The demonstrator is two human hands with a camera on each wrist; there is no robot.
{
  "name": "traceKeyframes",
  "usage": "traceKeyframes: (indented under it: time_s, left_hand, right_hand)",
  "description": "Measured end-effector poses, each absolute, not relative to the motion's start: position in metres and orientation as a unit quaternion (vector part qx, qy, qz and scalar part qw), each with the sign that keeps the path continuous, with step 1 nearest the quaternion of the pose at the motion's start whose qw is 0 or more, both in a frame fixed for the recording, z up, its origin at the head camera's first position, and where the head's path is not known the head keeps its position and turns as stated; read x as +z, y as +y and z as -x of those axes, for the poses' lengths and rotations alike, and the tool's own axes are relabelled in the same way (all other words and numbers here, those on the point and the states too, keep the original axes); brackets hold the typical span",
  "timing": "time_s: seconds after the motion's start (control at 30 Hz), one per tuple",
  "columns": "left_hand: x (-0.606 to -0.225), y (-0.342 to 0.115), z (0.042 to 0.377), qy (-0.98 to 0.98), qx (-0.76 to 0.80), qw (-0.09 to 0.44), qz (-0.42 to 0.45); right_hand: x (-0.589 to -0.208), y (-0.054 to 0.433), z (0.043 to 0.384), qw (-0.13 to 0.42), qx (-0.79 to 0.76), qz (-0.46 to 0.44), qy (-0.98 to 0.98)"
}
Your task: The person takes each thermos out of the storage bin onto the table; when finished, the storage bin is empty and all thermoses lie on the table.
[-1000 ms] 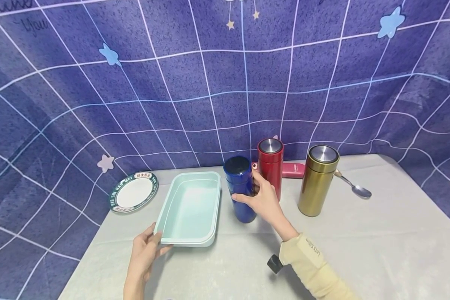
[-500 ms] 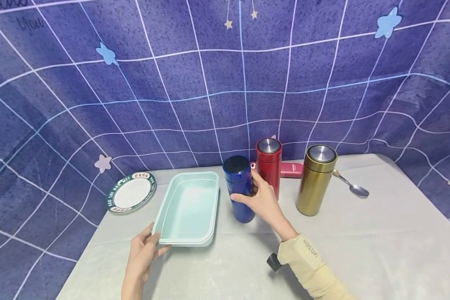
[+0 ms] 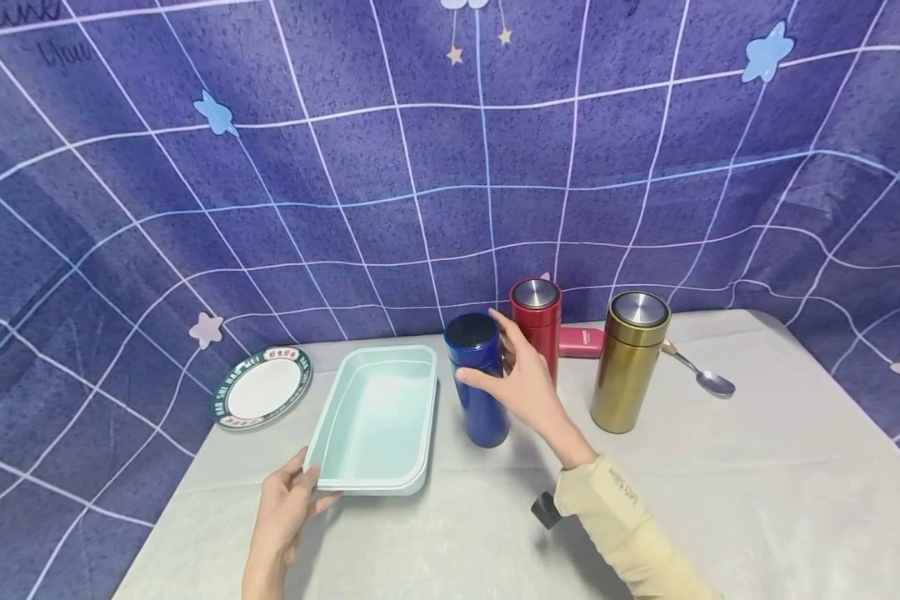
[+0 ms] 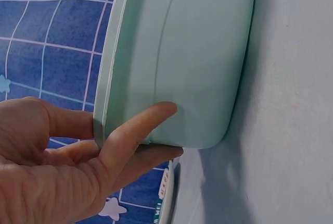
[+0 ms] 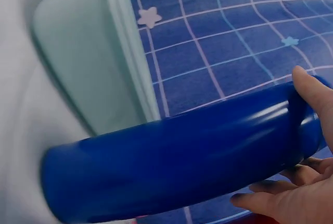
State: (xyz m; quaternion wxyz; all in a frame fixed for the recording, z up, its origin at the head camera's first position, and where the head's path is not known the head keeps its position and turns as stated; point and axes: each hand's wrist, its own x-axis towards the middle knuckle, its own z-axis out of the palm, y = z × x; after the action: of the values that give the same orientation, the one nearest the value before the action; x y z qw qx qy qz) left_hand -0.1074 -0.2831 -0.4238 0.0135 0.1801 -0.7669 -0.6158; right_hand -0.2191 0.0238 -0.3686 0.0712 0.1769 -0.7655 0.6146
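In the head view my left hand holds the near left corner of a pale green plastic tub. The left wrist view shows the thumb and fingers on either side of the tub's rim, with one finger along its outer wall. My right hand is around the upper part of a blue thermos, which stands upright just right of the tub. Its thumb overlaps the thermos below the lid, and the other fingers spread out loosely behind it in the right wrist view.
A red thermos stands behind the right hand, and a gold thermos farther right. A pinkish-red case lies behind them. A spoon lies at the right, a green-rimmed plate at the left. A blue patterned curtain hangs behind.
My right hand has slid slightly up the blue thermos, and its fingers have loosened and straightened beside the lid. The thermos stays in place. My left hand keeps hold of the tub.
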Motion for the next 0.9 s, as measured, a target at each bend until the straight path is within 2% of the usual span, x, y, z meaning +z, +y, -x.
traceKeyframes:
  time_s: [0.6,0.73,0.9]
  left_hand:
    - [-0.421,-0.289,0.115,-0.775,-0.607,-0.008,-0.175]
    - [-0.417,-0.296,0.112,-0.779,-0.601,-0.015,-0.179]
    - [-0.412,-0.301,0.110,-0.790,-0.585,-0.021,-0.184]
  right_hand:
    - [-0.278,0.048,0.211,0.139,0.630,-0.250,-0.722]
    - [-0.259,0.064,0.209,0.174,0.640,-0.248,-0.706]
    - [-0.244,0.098,0.210,0.245,0.632,-0.229,-0.699]
